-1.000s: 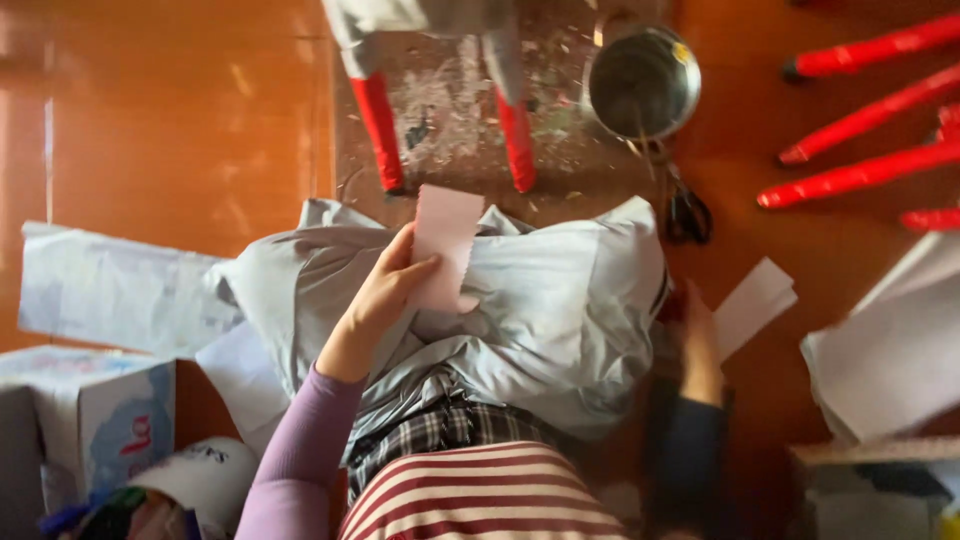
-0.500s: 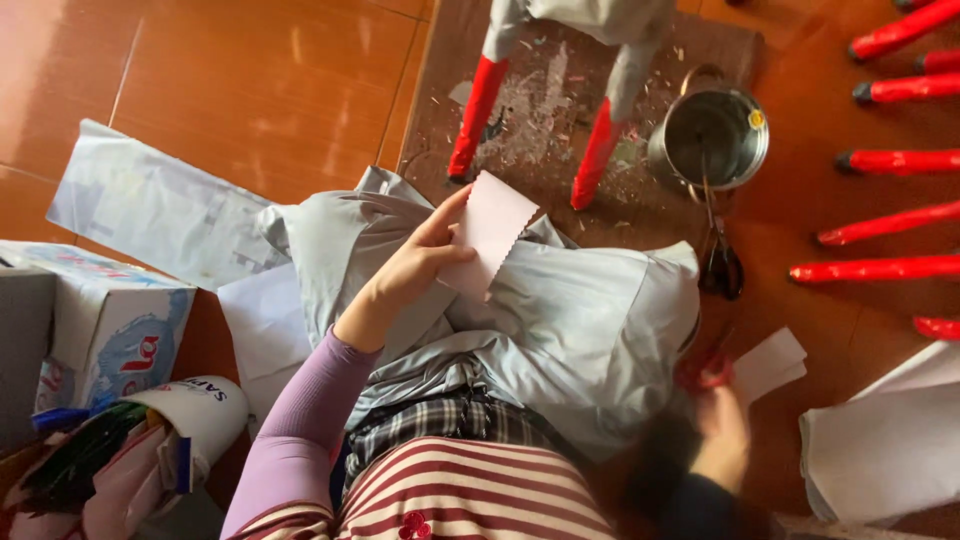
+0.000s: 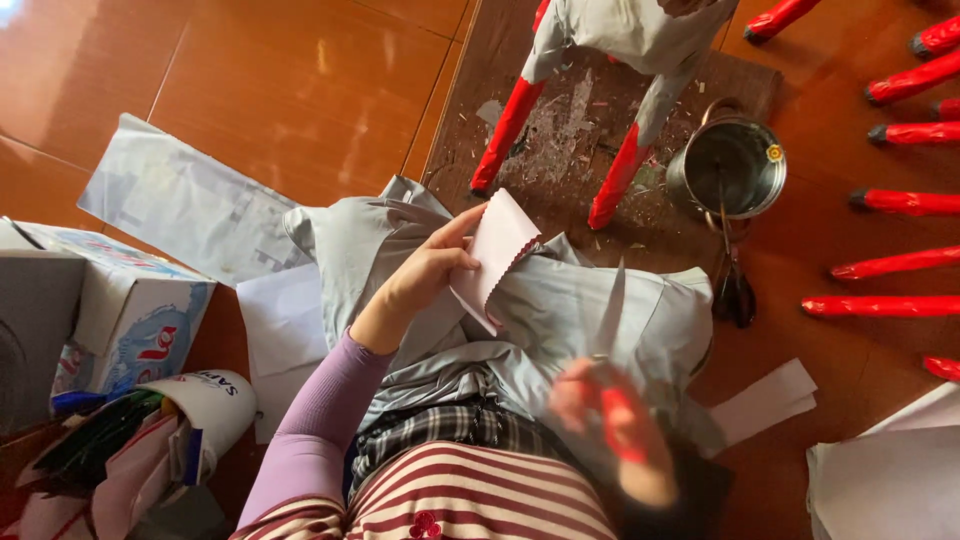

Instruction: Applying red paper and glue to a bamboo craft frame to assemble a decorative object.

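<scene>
Left hand (image 3: 425, 275) pinches a folded pale-pink paper piece (image 3: 497, 252), thumb on top, fingers beneath, held up over the grey cloth (image 3: 580, 320) on the lap. One paper edge is already cut into small zigzag teeth; the other edges look plain. Right hand (image 3: 615, 415), blurred, grips red-handled scissors (image 3: 608, 345), blade pointing up toward the paper, below and right of the left hand.

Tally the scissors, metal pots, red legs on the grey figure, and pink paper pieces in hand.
Scissors: 2
Metal pot: 1
Red legs: 2
Pink paper: 1
Total: 6
</scene>
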